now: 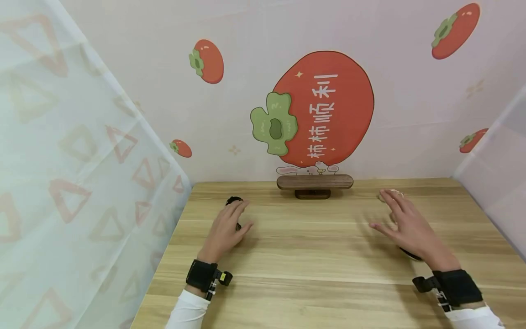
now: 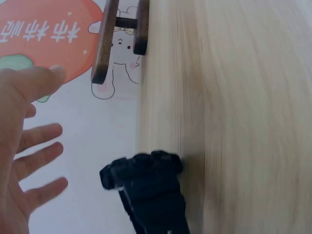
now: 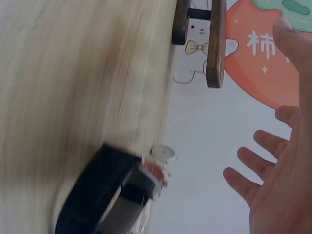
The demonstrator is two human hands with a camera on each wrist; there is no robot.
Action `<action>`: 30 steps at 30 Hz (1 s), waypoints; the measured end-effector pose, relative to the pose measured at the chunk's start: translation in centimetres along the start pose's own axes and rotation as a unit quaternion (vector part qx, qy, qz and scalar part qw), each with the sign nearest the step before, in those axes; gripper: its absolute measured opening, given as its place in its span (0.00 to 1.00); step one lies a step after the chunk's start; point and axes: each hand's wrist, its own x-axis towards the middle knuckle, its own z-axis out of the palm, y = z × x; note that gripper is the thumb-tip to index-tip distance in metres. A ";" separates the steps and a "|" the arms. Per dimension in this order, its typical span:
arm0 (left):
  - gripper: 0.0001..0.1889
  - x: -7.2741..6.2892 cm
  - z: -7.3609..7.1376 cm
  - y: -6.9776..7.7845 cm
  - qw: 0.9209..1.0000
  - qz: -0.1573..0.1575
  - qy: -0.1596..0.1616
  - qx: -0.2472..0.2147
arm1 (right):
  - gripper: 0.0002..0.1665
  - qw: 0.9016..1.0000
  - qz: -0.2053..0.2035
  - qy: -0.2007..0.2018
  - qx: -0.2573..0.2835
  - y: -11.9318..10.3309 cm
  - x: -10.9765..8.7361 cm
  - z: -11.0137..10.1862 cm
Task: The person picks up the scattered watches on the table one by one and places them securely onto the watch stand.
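Note:
Over the left part of the table, my left hand [image 1: 225,228] is held palm down with its fingers spread and slightly bent, gripping nothing. A black object [image 2: 153,190] lies below it, mostly covered by the hand in the head view. At the right, my right hand [image 1: 411,228] hovers with loose fingers and thumb apart, likewise holding nothing. Beneath it are a dark navy band with a grey part [image 3: 97,190] and a small pale disc [image 3: 163,152]. At the table's back edge stands a dark wooden T-shaped stand [image 1: 314,182] with a rounded crossbar.
The light wood-grain table [image 1: 296,274] meets a back wall sheet [image 1: 402,146] printed with persimmons. A patterned white sheet [image 1: 82,183] borders the left side, another pale sheet [image 1: 501,183] the right. Black cameras and straps sit on both wrists.

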 end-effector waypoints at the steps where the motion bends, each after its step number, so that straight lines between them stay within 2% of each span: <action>1: 0.35 0.1 0.2 0.1 1.000 0.002 0.007 -0.003 | 0.61 1.000 0.003 0.002 0.012 -0.2 0.1 0.1; 7: 0.31 0.6 1.1 0.7 0.999 -0.007 0.035 -0.037 | 0.59 0.998 0.028 0.009 0.056 -1.1 0.6 0.8; 12: 0.28 1.2 2.0 1.0 0.996 -0.022 0.047 -0.068 | 0.58 0.997 0.049 -0.004 0.064 -1.4 1.1 1.1; 17: 0.26 1.6 2.9 1.3 0.993 -0.041 0.061 -0.097 | 0.54 0.996 0.036 -0.004 0.077 -1.6 1.8 1.6; 26: 0.28 2.7 4.2 2.0 0.979 -0.119 0.035 -0.161 | 0.45 0.994 0.026 0.002 0.103 -1.5 3.5 3.0; 30: 0.27 3.2 4.8 2.1 0.972 -0.136 0.040 -0.189 | 0.43 0.994 0.019 0.009 0.111 -1.7 4.1 3.3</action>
